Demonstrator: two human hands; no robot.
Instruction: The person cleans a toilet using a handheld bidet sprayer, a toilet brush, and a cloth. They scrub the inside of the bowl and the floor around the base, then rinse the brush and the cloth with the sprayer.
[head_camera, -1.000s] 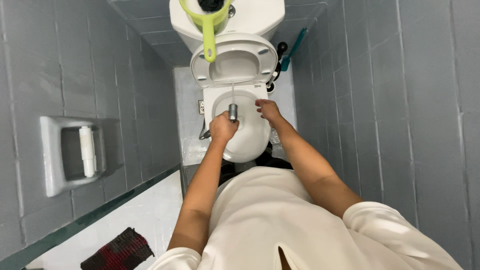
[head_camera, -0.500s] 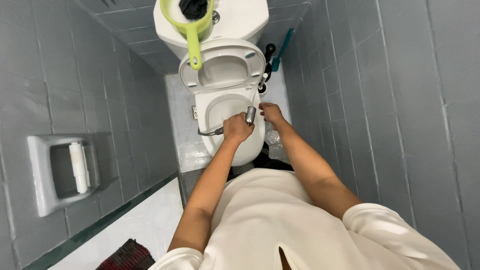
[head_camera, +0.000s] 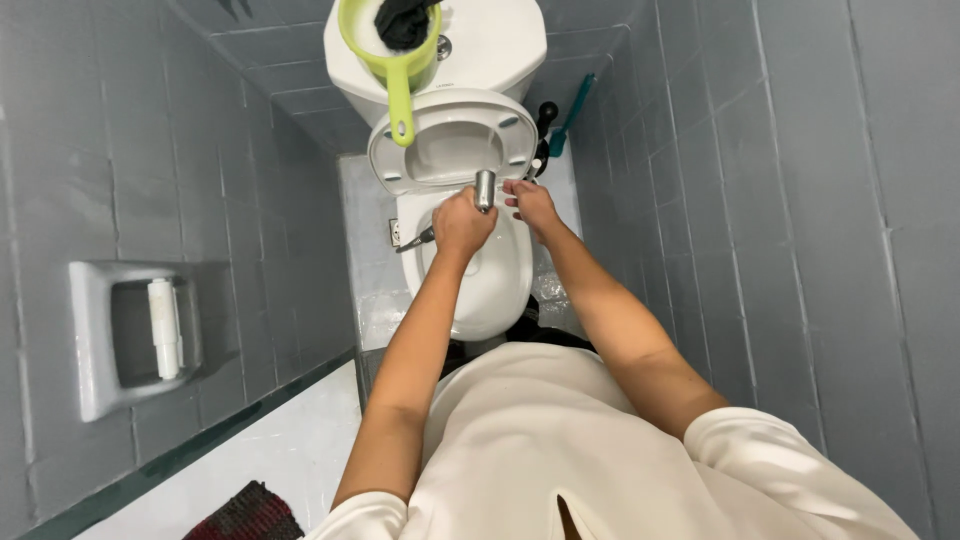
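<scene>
Head view: left hand (head_camera: 462, 222) fingers gripping metal sprayer (head_camera: 484, 190); right hand (head_camera: 531, 203) fingers spread, touching it.

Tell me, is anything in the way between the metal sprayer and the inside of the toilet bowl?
Nothing visible is. The left hand holds the metal sprayer right over the open toilet bowl, the raised seat is tipped back, and the right hand is beside the sprayer, not under it.

Both my arms reach straight forward and down, bare to the short sleeves. My left hand (head_camera: 462, 222) is curled into a closed fist, knuckles up. My right hand (head_camera: 530, 203) sits just beside it, fingers loosely bent and spread, wrist straight.
</scene>
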